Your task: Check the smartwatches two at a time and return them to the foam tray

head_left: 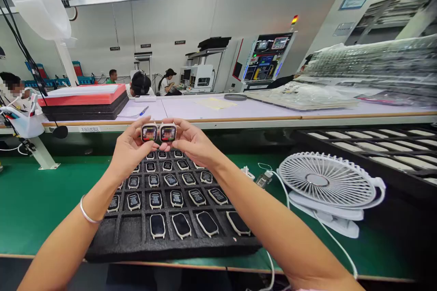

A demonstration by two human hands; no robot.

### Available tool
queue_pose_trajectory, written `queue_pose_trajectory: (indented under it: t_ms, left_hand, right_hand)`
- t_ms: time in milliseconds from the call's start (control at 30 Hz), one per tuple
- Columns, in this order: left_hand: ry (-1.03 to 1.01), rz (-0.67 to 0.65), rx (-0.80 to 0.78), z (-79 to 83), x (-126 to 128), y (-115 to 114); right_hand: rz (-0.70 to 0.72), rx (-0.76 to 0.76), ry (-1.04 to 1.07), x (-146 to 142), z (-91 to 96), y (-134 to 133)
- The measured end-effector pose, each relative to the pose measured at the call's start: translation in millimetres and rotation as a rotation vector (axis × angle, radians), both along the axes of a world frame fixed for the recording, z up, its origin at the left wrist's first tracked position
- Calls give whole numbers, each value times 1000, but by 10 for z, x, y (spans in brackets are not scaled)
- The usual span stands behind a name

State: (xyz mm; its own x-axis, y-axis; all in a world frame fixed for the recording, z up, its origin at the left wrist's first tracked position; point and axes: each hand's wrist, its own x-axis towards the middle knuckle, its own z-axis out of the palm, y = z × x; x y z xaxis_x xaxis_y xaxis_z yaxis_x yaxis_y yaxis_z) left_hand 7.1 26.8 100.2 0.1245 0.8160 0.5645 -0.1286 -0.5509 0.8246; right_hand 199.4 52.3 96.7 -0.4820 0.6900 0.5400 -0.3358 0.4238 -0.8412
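We see the left hand (131,148) raised over the tray (136,242), fingers curled in, with thumb and fingertips pinched on the left watch (149,132). The right hand (191,143) mirrors it, closed in the same pinch on the right watch (168,132). Both watches face us with lit screens, upright and side by side. Their inner edges are touching or nearly so; we cannot tell which. They sit at 12 o'clock from the tray's middle, lifted clear of it. The two hands meet just below the watches, fingertips touching. A bangle (87,211) rings the left wrist.

The tray is black foam cut into rows of pockets, and most pockets hold dark watches (180,225) lying flat. It rests on the green mat (30,200). At 3 o'clock from the tray a white fan (327,186) sits tilted back on the mat, near the tray but apart from it, with a white cable (336,245) running toward 5 o'clock. At 10 o'clock, on the shelf (239,109) behind, lies a stack (85,102) of red and black foam.
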Motion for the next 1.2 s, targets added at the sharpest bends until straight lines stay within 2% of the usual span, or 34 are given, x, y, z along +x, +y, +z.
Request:
queue_pose_trajectory:
  t_ms: [167, 367, 500, 1200]
  left_hand:
    - [-2, 19, -165, -389, -25, -102]
    - [-9, 64, -288, -604, -34, -38]
    - [19, 92, -283, -658, -31, -6]
    - [37, -7, -343, -864, -71, -6]
  right_hand:
    - [9, -168, 35, -61, -459, -63]
    - [26, -287, 52, -97, -737, 23]
    - [7, -299, 19, -79, -806, 53]
    - [3, -298, 2, -30, -982, 42]
